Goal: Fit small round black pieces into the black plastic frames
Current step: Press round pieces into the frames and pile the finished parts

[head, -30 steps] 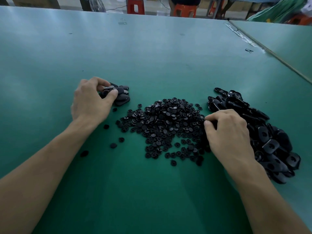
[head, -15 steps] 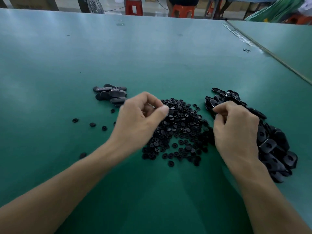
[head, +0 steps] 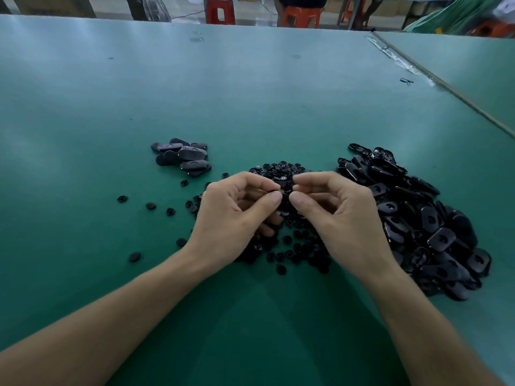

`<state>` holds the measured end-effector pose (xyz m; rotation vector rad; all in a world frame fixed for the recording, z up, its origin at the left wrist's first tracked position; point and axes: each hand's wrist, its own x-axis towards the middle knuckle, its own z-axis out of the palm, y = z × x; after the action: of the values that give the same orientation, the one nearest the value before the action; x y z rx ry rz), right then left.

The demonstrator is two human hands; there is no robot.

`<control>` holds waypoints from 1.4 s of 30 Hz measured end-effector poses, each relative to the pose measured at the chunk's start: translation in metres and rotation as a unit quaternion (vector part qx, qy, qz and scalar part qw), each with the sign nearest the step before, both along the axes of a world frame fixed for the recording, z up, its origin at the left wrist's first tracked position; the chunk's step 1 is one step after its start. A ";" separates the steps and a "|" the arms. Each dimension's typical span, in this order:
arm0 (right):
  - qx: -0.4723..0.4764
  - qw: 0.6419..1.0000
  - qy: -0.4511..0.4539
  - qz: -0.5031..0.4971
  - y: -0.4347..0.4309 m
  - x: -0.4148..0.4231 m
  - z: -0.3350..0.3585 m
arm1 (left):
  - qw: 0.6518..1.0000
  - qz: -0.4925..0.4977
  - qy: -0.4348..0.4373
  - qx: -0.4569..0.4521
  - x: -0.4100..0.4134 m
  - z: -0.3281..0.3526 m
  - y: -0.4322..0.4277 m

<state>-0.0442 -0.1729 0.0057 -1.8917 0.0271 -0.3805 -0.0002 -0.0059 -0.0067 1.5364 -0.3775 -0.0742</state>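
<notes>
You have one view only — the camera on your head, facing forward and down across the green worktop (head: 250, 107). Your left hand (head: 234, 215) and right hand (head: 342, 218) sit close beneath it, mid-frame; the far edge and red stools (head: 220, 11) run along the top.

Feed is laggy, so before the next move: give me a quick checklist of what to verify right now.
1. Grip: ok, left hand and right hand pinch a black part between thumbs and forefingers.
2. Piece seated in frame: cannot tell, fingertips hide it.
3. Round pieces in stock: ok, pile under the hands.
4. Frames in stock: ok, heap on the right.
5. Set-down group: ok, small group of frames at far left.
</notes>
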 end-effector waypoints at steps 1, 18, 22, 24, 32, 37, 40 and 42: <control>-0.013 1.000 0.007 0.000 0.000 0.000 0.000 | 1.000 0.001 0.002 -0.006 0.000 0.000 0.000; 0.045 0.997 0.050 0.024 0.006 -0.001 0.001 | 0.998 0.002 0.009 -0.066 0.002 0.003 0.000; 0.048 0.998 0.039 0.012 0.008 -0.001 -0.002 | 0.998 0.002 0.004 -0.061 0.002 0.004 0.000; 0.047 0.999 0.024 0.007 0.009 -0.001 -0.002 | 0.999 -0.002 0.001 -0.054 0.001 0.003 0.001; 0.142 0.989 0.019 0.032 0.015 -0.003 0.000 | 0.999 -0.017 -0.015 -0.049 0.000 0.002 0.002; -0.082 0.996 -0.023 -0.006 0.016 -0.005 -0.002 | 0.997 0.018 -0.035 -0.067 0.001 0.000 0.000; -0.189 0.982 -0.016 0.017 0.016 -0.007 -0.002 | 0.995 0.029 -0.013 -0.093 0.003 0.000 0.000; -0.237 0.970 0.002 0.047 0.013 -0.008 -0.001 | 0.994 0.038 -0.005 -0.099 0.004 0.000 0.000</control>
<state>-0.0518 -0.1599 0.0051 -2.3557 -0.1634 -0.3381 0.0035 -0.0055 -0.0070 1.3536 -0.3249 0.0305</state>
